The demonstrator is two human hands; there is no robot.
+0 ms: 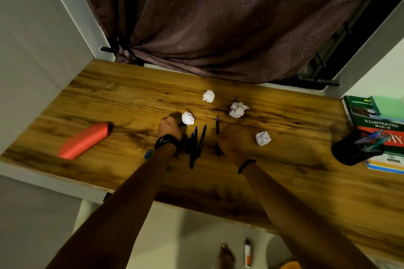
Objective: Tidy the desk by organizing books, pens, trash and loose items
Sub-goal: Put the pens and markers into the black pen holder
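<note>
Both forearms reach over desk [105, 98] edge. Left hand [169, 126] looks curled, right hand [232, 140] blurred, loose pens [197, 144] btwn them; grip on either: can't tell. Four paper balls [238, 109] beyond, uncollected. Books [380, 125] stacked far right w/ part-filled pen cup [354, 150]. Prob. halfway.

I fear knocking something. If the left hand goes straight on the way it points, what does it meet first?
Probably the crumpled paper ball just beyond the left hand, slightly to its right; blur leaves the gap unclear.
</note>
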